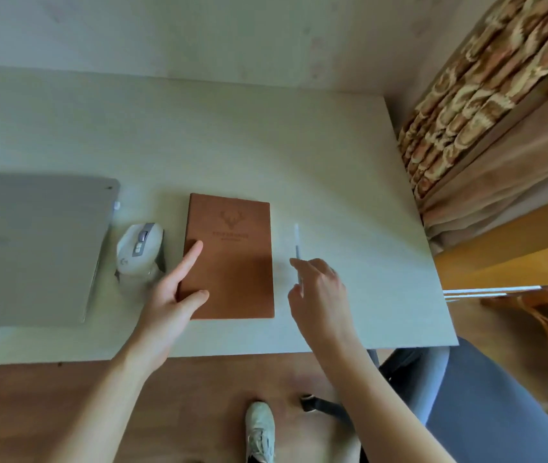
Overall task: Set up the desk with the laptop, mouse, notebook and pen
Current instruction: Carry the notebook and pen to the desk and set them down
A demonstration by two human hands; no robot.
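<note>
One closed grey laptop [31,248] lies flat at the far left of the pale surface [232,135], partly cut off by the frame edge. Just right of it sits one white mouse [138,250] with grey buttons, close to the laptop's right edge but apart from it. Next comes one brown notebook [232,259], closed, cover up, with an antler emblem on it, lying roughly square to the surface's near edge. Left hand [169,295] is open and released: index fingertip and thumb rest on the notebook's left side, other fingers splayed off its left edge near the mouse. Right of the notebook is one thin white pen [297,242], pointing away from the viewer, well clear of the notebook. Right hand [319,295] covers the pen's near end, fingers curled loosely around it; can't tell if it's actually gripping or just touching, and blur hides the contact. Below the surface edge: one light sneaker [260,429] on the wooden floor [182,396], and one blue chair [483,412] at lower right. One patterned curtain [486,105] hangs at upper right.
</note>
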